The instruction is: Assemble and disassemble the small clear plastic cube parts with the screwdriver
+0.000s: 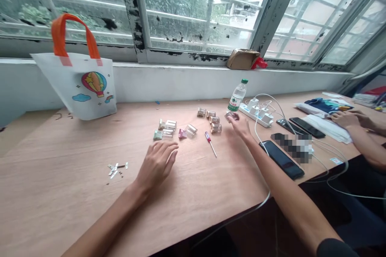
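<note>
My left hand (157,163) rests palm down on the wooden table, fingers stretched out and holding nothing. Just beyond its fingertips lie several small clear plastic cases (167,133), with a green piece (157,135) and a pink piece (182,133) among them. My right hand (239,123) is closed on a small clear plastic piece (228,116), partly hidden by the fingers, in front of the water bottle (237,97). Left of this hand sits a cluster of small clear cylinders (214,120). A screwdriver (208,138) with a red and clear handle lies between my hands.
Small white strips and dark bits (114,170) lie at the left. A white bag (93,108) with orange handles stands by the wall. Right of the bottle are a power strip (267,119), cables and phones (282,160). Another person's hands (346,119) are at the far right.
</note>
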`<control>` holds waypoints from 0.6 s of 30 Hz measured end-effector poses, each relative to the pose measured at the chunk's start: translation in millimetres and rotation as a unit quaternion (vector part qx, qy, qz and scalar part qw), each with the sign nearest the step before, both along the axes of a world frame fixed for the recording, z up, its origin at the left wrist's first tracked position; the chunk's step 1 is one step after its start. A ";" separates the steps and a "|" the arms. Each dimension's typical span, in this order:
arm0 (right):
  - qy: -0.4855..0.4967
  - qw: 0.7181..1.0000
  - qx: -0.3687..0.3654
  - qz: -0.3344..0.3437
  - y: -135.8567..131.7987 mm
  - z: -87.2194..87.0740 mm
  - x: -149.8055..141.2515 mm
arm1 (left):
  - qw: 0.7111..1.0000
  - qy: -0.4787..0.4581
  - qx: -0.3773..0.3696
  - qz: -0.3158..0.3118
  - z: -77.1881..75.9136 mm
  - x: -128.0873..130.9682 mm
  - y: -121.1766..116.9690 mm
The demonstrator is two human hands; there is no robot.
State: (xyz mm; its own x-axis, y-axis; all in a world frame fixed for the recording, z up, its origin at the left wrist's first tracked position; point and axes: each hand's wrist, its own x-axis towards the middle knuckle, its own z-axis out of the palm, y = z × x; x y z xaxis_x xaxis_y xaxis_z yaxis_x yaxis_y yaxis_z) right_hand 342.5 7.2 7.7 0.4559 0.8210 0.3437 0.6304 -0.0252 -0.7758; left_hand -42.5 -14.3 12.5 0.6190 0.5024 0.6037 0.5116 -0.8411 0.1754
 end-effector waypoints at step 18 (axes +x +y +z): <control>0.384 0.842 -0.029 0.377 0.0 -29.1 -239.7 | 0.964 -0.123 -0.215 0.094 -13.3 -32.3 19.7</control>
